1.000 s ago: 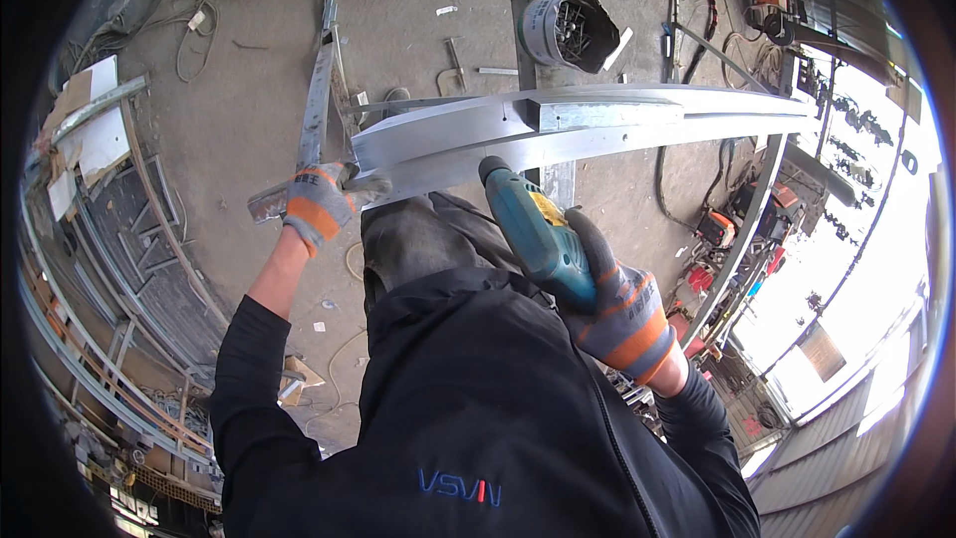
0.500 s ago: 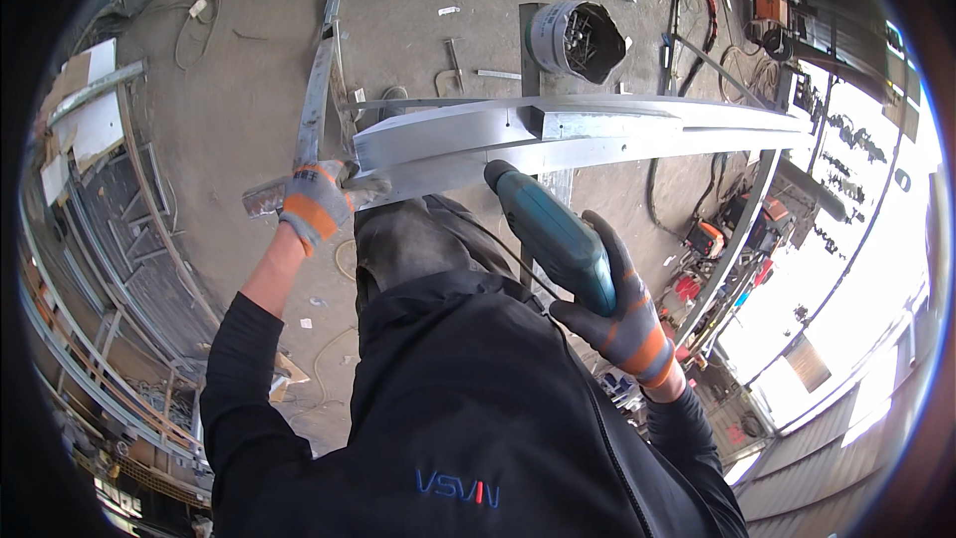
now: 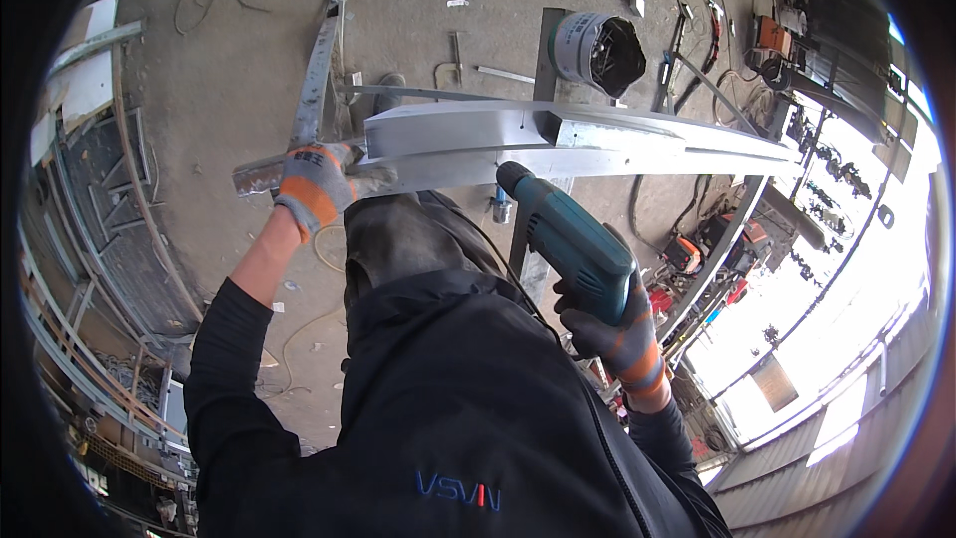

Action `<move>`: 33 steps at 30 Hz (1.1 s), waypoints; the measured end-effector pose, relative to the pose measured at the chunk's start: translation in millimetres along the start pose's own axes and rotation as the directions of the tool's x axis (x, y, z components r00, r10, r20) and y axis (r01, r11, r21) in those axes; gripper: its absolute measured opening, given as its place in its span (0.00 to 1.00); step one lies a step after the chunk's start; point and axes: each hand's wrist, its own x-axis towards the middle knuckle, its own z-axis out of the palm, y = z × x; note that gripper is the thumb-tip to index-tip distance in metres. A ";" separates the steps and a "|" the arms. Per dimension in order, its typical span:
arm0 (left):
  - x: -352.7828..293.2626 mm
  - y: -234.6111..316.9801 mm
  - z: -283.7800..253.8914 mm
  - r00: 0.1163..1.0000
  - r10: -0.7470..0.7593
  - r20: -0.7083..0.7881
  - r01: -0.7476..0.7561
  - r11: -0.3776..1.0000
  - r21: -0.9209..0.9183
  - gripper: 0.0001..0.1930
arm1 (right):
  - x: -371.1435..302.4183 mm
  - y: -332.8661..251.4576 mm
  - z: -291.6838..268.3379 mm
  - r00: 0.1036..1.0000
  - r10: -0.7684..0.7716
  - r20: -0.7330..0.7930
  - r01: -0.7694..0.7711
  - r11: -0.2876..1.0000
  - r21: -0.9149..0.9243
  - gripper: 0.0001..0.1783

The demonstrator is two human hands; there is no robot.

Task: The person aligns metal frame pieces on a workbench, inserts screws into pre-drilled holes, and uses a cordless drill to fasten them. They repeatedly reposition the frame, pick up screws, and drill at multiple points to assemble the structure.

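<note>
My right hand (image 3: 615, 334), in a grey and orange glove, is wrapped around the handle of a teal power drill (image 3: 578, 249). The drill slants up and left, its black chuck at the near edge of a shiny metal profile (image 3: 448, 168). Whether the bit touches the metal, I cannot tell. My left hand (image 3: 317, 184), gloved alike, is closed on the profile's left end, with the thumb lying along it. Behind that profile lies a second bright metal profile (image 3: 448, 130) with a dark cut-like gap. A small blue and silver fitting (image 3: 501, 206) shows just below the chuck.
A white bucket (image 3: 578, 45) of small metal pieces stands beyond the profiles. A long metal bar (image 3: 317, 80) runs away from my left hand. A clamp-like tool (image 3: 453, 65) lies on the floor. Cables and red-orange machines (image 3: 683, 252) are at the right; metal frames (image 3: 85, 209) stand left.
The drill and my right hand have shifted a little right and down, and the drill tilts more. The blue and silver fitting has come into sight. My left hand keeps its hold.
</note>
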 end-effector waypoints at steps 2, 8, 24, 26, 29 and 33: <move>2.2 7.5 -9.8 0.998 -0.039 0.045 0.040 0.999 -0.033 0.41 | 0.6 1.7 2.3 1.000 0.013 0.006 -0.013 0.998 0.067 0.58; 1.2 25.3 -28.2 0.993 -0.094 0.069 0.096 0.995 -0.031 0.43 | 2.4 8.1 9.8 0.996 -0.083 -0.044 0.074 0.983 -0.170 0.58; 0.6 12.6 -15.2 0.995 -0.064 0.080 0.075 0.987 -0.140 0.40 | 8.6 -7.4 5.2 0.985 -0.171 0.023 0.165 0.897 -0.410 0.54; 0.9 11.9 -13.6 0.994 -0.077 0.079 0.086 0.990 -0.115 0.43 | 10.4 -10.7 4.7 0.978 -0.204 0.045 0.202 0.874 -0.442 0.54; 0.4 11.4 -12.2 0.995 -0.065 0.077 0.068 0.997 -0.044 0.39 | 13.7 -17.3 4.1 0.965 -0.248 0.087 0.256 0.810 -0.528 0.54; -2.2 11.4 -11.7 0.998 -0.051 0.041 0.055 0.994 -0.091 0.32 | 18.5 -32.5 1.7 0.944 -0.298 0.145 0.321 0.716 -0.620 0.54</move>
